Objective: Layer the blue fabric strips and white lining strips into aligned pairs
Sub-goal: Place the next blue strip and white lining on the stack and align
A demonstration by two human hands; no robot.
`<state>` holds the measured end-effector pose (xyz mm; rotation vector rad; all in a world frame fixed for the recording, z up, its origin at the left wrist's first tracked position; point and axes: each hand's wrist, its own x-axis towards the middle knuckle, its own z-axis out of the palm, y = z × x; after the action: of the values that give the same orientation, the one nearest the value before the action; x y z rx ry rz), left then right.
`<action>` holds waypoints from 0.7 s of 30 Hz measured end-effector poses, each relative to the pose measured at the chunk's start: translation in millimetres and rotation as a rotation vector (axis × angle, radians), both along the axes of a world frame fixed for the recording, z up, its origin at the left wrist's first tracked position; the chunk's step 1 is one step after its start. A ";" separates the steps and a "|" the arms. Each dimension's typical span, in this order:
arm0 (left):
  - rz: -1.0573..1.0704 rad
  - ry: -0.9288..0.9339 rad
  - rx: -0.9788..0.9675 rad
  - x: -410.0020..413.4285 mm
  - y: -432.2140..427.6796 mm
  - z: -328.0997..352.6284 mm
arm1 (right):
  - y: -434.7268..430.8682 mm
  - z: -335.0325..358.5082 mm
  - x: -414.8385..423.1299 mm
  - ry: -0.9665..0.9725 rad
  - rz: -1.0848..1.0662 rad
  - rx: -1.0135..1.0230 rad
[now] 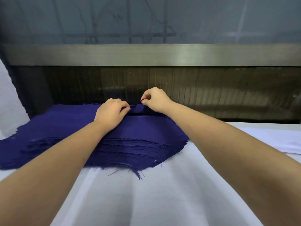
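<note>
Two hands work at the 12 o'clock edge of the stack of frayed dark blue fabric strips [130, 144]: the left hand [112, 112] and the right hand [155, 100] each pinch, with curled fingers, the far end of the topmost blue strip [138, 110], which rises in a small fold between them. The strips look thin and limp, so a pinch may well take up two layers instead of one. Loose threads at the 6 o'clock edge could snag and drag neighbouring strips, skewing the stack. An uneven pull by one hand would likely twist the strip and spoil its alignment with the lining. The flat white lining strips [280, 141] lie at 3 o'clock, well apart from the stack and not yet paired. The stack rests on a table covered in pale white cloth [146, 201]. Beyond it, at 12 o'clock, stand a dark slatted panel [211, 95], a brushed metal rail [146, 54] and a grey pane [211, 18] above.
</note>
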<state>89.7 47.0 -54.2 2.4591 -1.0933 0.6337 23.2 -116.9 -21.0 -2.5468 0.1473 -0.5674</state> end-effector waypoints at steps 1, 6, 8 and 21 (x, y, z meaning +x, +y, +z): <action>0.002 0.005 -0.005 -0.2 -0.5 0.1 | 0.4 0.2 1.1 0.012 -0.009 -0.028; 0.026 0.060 -0.026 -1.6 -3.4 0.2 | 5.6 2.8 0.8 -0.088 -0.081 -0.072; 0.061 0.099 -0.059 -0.8 -4.4 0.7 | 8.3 5.5 -0.4 -0.154 -0.133 -0.089; 0.540 0.132 -0.111 20.3 32.7 13.1 | 16.5 16.4 -6.4 -0.311 -0.200 0.217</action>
<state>110.0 79.7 -41.0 2.6564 -0.3251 0.6464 16.8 -100.4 -4.6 -2.2170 0.3343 -0.9617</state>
